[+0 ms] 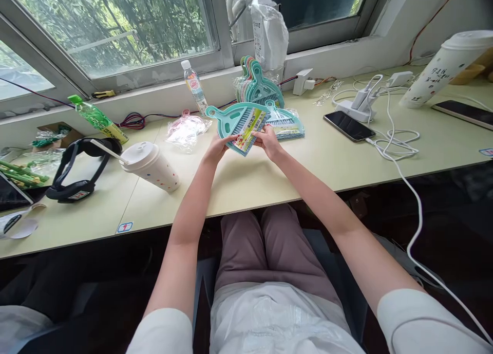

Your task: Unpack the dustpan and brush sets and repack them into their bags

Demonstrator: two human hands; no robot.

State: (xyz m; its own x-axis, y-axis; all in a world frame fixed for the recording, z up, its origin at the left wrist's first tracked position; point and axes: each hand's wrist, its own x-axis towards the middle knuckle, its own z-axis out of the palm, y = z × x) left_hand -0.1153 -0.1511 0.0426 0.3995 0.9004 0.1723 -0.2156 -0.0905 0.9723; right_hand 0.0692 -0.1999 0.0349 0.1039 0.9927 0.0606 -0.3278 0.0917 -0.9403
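Note:
Both my hands hold a teal mini dustpan-and-brush set (235, 118) with a colourful paper label just above the pale green desk (269, 174). My left hand (216, 149) pinches its lower left edge. My right hand (269, 141) grips the right side of the label. Behind it lies another packaged teal set (285, 124), and a stack of several more sets (257, 82) leans against the window ledge. A crumpled clear plastic wrapper (186, 130) lies to the left.
A white dotted cup with a straw (152, 165), a black headset (79, 169), a green bottle (98, 118) and a water bottle (194, 89) stand left. Right: a phone (348, 125), a white charger with cables (364, 105), a tall white cup (442, 69).

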